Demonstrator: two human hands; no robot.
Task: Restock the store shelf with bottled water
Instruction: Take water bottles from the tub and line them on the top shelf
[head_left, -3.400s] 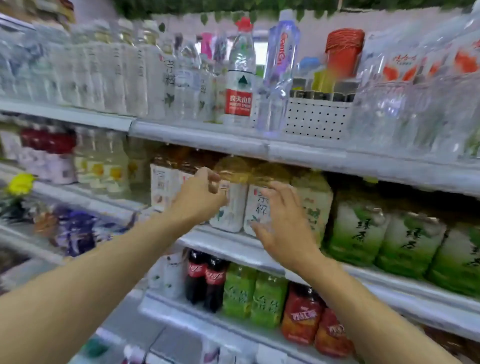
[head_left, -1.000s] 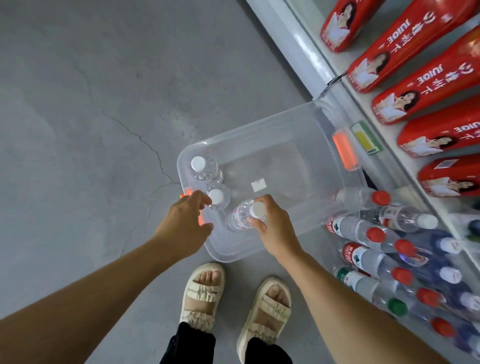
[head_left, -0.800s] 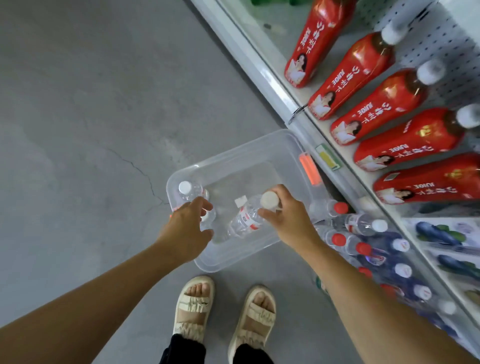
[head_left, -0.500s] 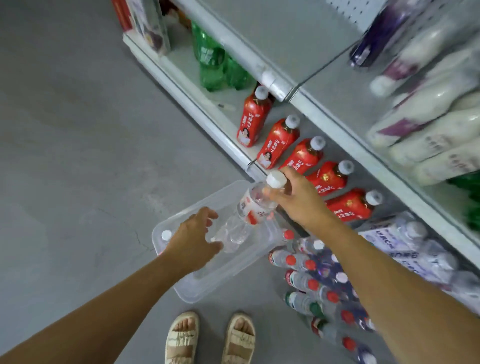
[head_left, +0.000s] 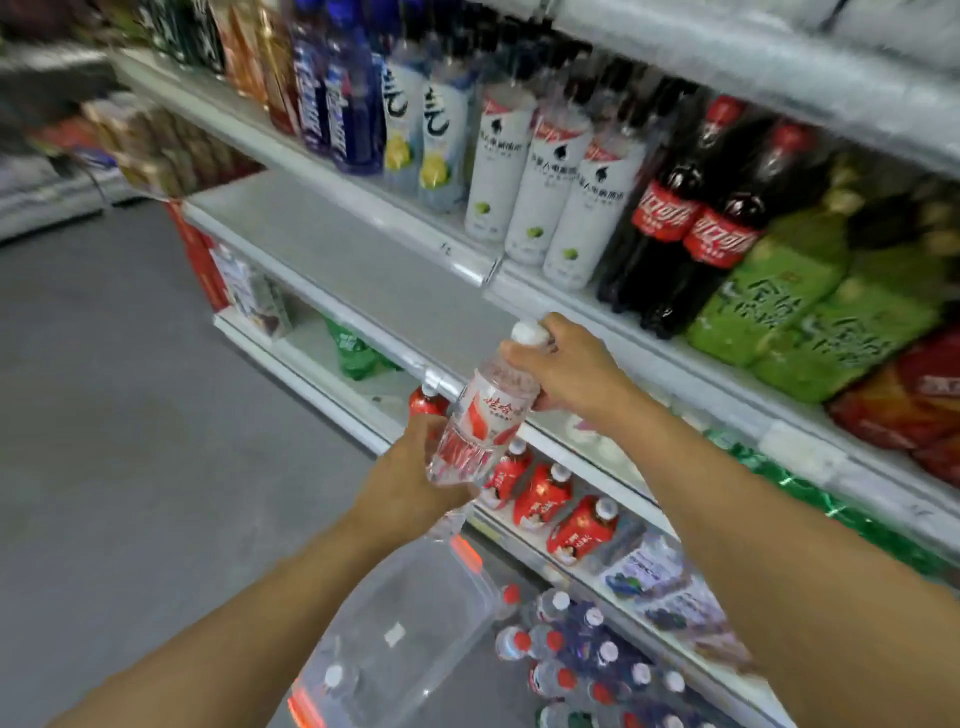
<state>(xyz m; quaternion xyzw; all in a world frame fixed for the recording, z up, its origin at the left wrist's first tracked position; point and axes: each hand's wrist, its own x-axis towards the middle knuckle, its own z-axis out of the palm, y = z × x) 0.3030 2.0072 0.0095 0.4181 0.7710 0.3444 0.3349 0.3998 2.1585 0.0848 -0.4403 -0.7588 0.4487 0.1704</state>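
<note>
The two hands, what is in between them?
In the head view a water bottle spans the gap: the right hand grips its white-capped top and the left hand holds its bottom.

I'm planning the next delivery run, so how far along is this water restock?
Done: capped water bottles already fill the bottom shelf. In hand: the right hand grips the neck of a clear white-capped water bottle; the left hand holds its base. Left: at least one white-capped bottle remains in the clear plastic bin.
</note>
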